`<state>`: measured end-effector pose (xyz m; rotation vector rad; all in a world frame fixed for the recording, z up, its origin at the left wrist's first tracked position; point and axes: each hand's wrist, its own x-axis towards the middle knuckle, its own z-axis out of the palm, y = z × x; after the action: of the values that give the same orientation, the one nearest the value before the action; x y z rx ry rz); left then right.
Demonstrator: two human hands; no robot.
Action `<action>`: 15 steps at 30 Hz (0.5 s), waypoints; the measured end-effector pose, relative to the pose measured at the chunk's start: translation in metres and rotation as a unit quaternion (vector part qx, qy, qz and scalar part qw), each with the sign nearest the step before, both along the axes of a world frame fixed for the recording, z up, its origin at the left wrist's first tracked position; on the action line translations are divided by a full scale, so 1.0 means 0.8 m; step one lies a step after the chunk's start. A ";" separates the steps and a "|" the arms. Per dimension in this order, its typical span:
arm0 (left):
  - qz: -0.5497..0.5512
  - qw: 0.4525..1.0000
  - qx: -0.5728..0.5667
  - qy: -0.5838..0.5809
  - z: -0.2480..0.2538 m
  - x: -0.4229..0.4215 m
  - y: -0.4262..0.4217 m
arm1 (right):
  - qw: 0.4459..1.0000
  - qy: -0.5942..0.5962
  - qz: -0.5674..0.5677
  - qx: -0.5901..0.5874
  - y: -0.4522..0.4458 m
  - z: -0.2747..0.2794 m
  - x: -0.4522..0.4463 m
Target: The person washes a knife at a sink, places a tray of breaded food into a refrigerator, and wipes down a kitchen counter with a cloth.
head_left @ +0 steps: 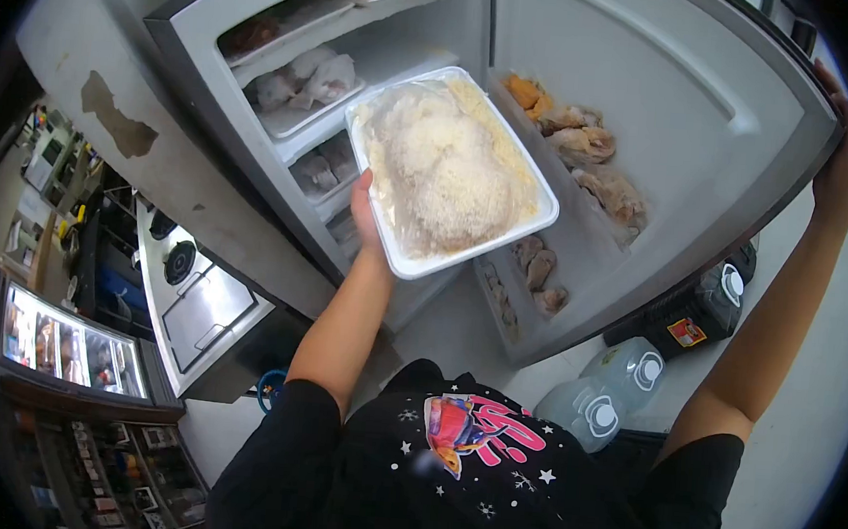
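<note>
My left hand (367,223) is closed on the near left rim of a white tray (397,262). Breadcrumb-coated lumps (454,183) fill the tray, partly under clear plastic; what lies beneath the crumbs is hidden. The tray is tilted in front of an open freezer compartment (415,46). At the far right, my right hand (841,166) grips the outer edge of the open freezer door (654,74), its fingertips partly hidden behind it. Bagged pieces that look like frozen meat (602,184) sit in the door's shelves.
White-wrapped packs (309,78) lie on the freezer shelves. Below the door stand large clear water jugs (581,408) and a black container (711,304). A wall edge with peeling paint (120,115) rises on the left, beyond it a stove counter (206,313) and a lit display case (74,343).
</note>
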<state>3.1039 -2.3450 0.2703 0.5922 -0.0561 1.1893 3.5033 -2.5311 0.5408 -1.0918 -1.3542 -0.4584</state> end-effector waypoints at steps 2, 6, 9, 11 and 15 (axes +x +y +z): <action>0.001 1.000 0.020 0.003 0.011 0.008 0.034 | 1.000 0.023 0.002 -0.001 0.010 0.001 0.002; -0.008 0.998 0.049 -0.029 0.015 0.014 0.094 | 0.999 0.030 -0.025 0.019 0.005 0.003 -0.006; -0.006 0.995 0.082 -0.050 0.020 0.026 0.138 | 0.996 -0.011 -0.077 0.035 0.008 -0.001 -0.008; 0.009 0.997 0.065 -0.051 0.018 0.033 0.171 | 0.995 -0.026 -0.093 0.040 0.005 -0.002 -0.013; 0.041 0.996 0.056 -0.056 0.001 0.039 0.247 | 0.997 0.014 -0.072 0.035 0.015 -0.007 -0.028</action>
<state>3.1347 -2.1475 0.2708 0.6299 -0.1970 1.3045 3.4808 -2.5194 0.5356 -1.1383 -1.2313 -0.5903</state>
